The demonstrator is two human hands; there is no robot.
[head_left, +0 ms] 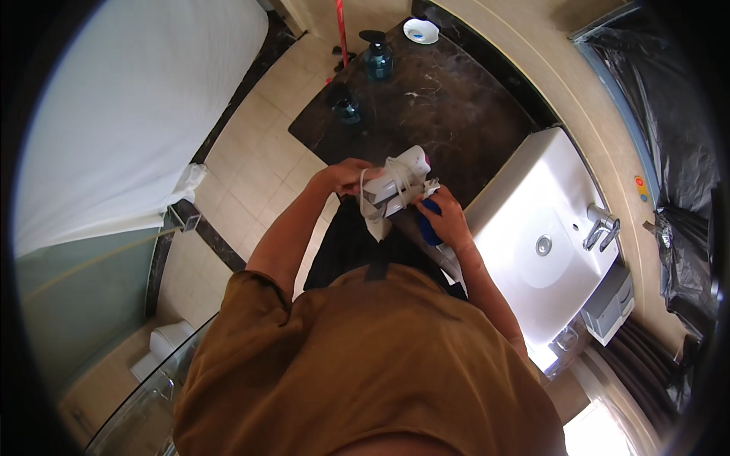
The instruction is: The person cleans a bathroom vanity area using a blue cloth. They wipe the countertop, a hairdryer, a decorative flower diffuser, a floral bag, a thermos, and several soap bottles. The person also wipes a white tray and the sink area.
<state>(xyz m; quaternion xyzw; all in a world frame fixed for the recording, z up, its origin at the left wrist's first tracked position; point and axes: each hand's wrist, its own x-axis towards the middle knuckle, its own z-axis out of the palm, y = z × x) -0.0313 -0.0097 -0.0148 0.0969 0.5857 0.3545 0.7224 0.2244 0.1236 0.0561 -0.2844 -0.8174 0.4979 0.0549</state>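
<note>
In front of my waist I hold a white hair dryer (401, 173) with its pale cord wound around the body. My left hand (351, 176) is closed on its left end, where a loop of cord hangs down. My right hand (449, 219) is closed around a dark blue piece (429, 222), a cloth or sponge, I cannot tell which. Its fingertips are at the dryer's right side, next to a small whitish cord end (432, 187). The dryer is tilted, its far end toward the dark countertop (464, 99).
On the counter stand two dark teal pump bottles (378, 61) (346, 106) and a small white dish (421, 31). To the right is a white sink (525, 266) with a chrome faucet (602, 228). A grey box (610, 302) sits beyond it. White sheeting (144, 99) hangs at left.
</note>
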